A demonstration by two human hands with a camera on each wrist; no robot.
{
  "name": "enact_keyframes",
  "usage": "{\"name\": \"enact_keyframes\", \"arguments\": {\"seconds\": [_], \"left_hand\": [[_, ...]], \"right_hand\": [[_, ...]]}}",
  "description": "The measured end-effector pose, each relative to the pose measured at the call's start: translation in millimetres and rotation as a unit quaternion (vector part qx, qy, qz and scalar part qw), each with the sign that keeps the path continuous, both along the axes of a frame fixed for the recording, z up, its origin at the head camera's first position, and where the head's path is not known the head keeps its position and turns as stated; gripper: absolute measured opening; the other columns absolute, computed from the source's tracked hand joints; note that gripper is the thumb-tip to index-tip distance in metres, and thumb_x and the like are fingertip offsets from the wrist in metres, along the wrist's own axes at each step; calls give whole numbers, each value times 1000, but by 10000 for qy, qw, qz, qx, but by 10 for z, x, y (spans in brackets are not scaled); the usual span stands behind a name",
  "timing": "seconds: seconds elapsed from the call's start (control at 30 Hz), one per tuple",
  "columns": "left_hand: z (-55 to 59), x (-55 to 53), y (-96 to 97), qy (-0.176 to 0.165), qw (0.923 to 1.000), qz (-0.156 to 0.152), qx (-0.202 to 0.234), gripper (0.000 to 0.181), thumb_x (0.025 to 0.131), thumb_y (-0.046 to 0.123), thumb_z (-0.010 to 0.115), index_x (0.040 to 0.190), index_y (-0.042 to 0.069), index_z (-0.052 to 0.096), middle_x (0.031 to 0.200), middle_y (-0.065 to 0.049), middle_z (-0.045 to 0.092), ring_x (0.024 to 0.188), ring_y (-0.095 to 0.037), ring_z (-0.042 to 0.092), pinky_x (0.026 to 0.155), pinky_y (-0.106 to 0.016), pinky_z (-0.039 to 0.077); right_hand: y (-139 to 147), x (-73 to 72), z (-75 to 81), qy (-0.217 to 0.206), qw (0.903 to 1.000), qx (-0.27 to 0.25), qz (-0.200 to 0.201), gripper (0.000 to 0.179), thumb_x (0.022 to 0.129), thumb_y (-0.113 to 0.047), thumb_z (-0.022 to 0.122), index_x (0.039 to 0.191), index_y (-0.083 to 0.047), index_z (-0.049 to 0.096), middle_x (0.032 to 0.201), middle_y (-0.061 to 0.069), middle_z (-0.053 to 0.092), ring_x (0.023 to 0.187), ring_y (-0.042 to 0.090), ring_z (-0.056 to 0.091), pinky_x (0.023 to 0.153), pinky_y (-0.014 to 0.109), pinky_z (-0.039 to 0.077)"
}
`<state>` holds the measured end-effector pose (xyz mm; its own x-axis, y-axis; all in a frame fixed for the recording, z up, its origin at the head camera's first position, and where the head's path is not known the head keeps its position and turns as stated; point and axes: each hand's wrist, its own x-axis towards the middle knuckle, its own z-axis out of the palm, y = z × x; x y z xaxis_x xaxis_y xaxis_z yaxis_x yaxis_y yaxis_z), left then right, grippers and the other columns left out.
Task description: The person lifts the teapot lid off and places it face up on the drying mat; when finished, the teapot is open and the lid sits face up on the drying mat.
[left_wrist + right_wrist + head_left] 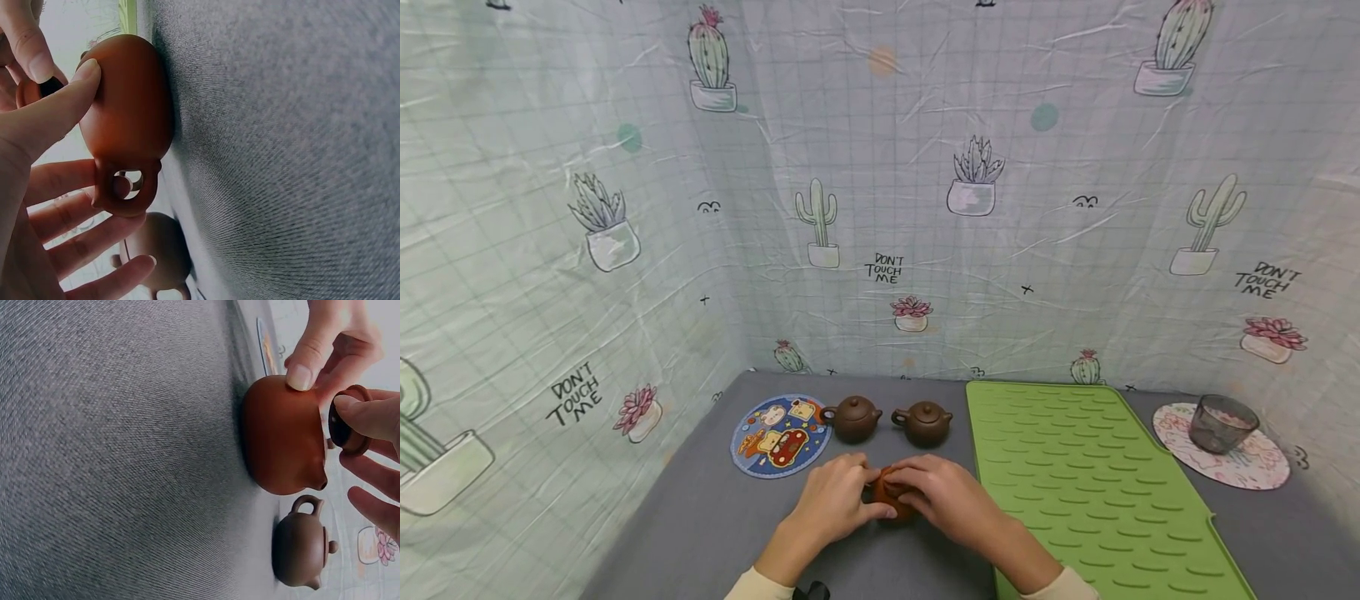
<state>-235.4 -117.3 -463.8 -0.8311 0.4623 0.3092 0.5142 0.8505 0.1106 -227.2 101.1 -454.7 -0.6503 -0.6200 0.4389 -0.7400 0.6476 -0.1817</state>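
A reddish-brown teapot stands on the grey table, its spout towards the right and its handle towards the left. My left hand holds it by the side. The thumb lies on the near wall at the top, with the other fingers behind the body and near the handle. Just above the pot's mouth, my right hand pinches the teapot lid between thumb and fingers. The lid is tilted, so its dark underside faces the near side. In the head view the hands partly hide both pot and lid.
Behind the hands stand two dark brown lidded teapots, one to the left and one to the right. A round blue cartoon mat lies at left. Rightward are a green ridged mat and a dark translucent cup on a patterned round mat.
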Motion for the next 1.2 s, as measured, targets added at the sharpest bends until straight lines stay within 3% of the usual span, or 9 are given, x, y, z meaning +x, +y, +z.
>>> {"name": "enact_keyframes", "arguments": {"seconds": [0.4, 0.83, 1.2], "left_hand": [[0, -11, 21, 32, 10000, -40, 14, 53, 75, 64, 81, 107, 21, 82, 82, 9, 61, 65, -6, 51, 51, -23, 38], [-17, -5, -10, 15, 10000, -1, -5, 57, 75, 65, 80, 110, 20, 82, 88, 8, 66, 72, -10, 58, 54, -26, 44], [-21, -22, 2, -72, 9999, -32, 72, 56, 75, 65, 80, 107, 20, 82, 87, 9, 65, 71, -9, 58, 54, -25, 43]], "right_hand": [[98, 10, 90, 11, 9999, -101, -93, 31, 90, -23, 78, 120, -20, 73, 118, -5, 74, 106, 11, 72, 88, 31, 59], [137, 10, 146, -327, 9994, 58, -115, 31, 92, -23, 76, 122, -22, 73, 120, -5, 74, 110, 12, 71, 89, 31, 59], [259, 6, 156, -187, 9994, 19, -282, 30, 91, -26, 76, 121, -23, 73, 117, -5, 75, 105, 12, 72, 86, 31, 60]]}}
